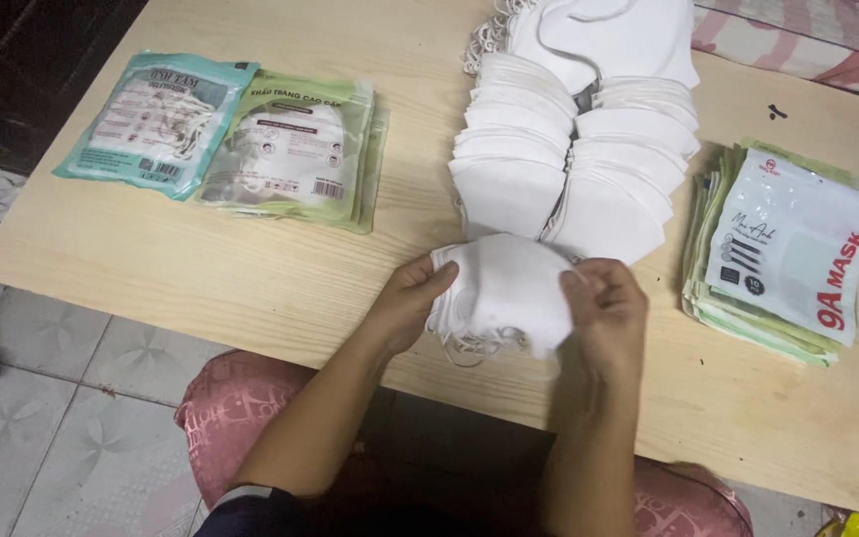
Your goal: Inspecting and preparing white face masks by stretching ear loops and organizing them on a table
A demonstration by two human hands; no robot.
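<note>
Gripping a small stack of white masks [504,288] at the tabletop's [251,278] near edge, I am pinching it with my left hand [412,298] and right hand [603,303], both closed on it.

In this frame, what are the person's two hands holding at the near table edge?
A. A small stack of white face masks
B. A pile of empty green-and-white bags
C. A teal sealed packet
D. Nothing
A: the left hand and right hand grip a small stack of white face masks between them, while the teal packet and the pile of empty bags lie untouched on the wooden table.
</note>
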